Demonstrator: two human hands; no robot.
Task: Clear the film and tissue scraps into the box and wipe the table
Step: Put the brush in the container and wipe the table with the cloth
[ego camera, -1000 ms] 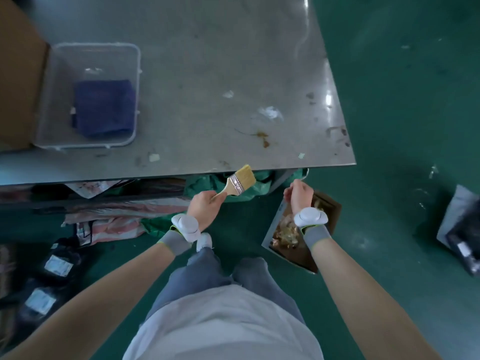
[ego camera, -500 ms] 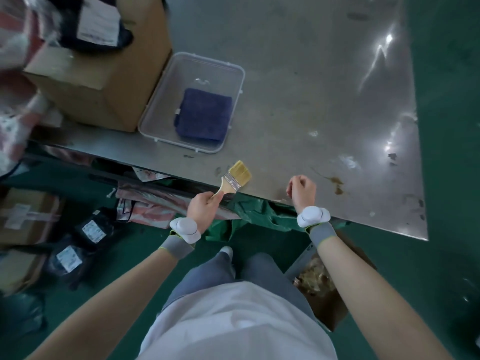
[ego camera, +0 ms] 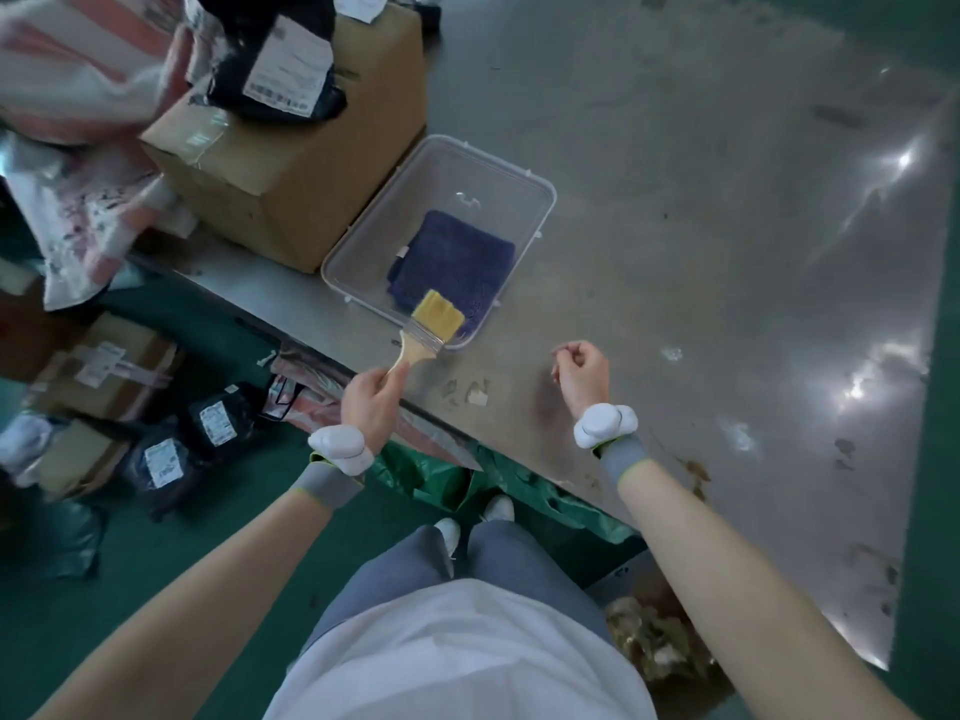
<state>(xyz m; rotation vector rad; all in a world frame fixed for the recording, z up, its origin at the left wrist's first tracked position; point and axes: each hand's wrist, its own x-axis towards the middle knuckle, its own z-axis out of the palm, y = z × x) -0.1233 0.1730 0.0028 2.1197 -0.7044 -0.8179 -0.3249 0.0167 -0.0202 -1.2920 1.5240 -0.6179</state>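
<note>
Brush (ego camera: 435, 323) carried over tub (ego camera: 439, 241), pinched by left hand (ego camera: 370, 402); right hand (ego camera: 583, 375) loosely curled, nothing held. Brush should be dropped in, cloth (ego camera: 451, 265) taken.

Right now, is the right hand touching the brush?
Apart. The head view shows the right hand loosely curled over the table, with bare tabletop between it and the brush, which the left hand holds.

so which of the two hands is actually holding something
The left hand: it grips the wooden handle of the paintbrush, whose bristles sit over the clear tray. The right hand is loosely curled over the table, holding nothing visible.
</note>
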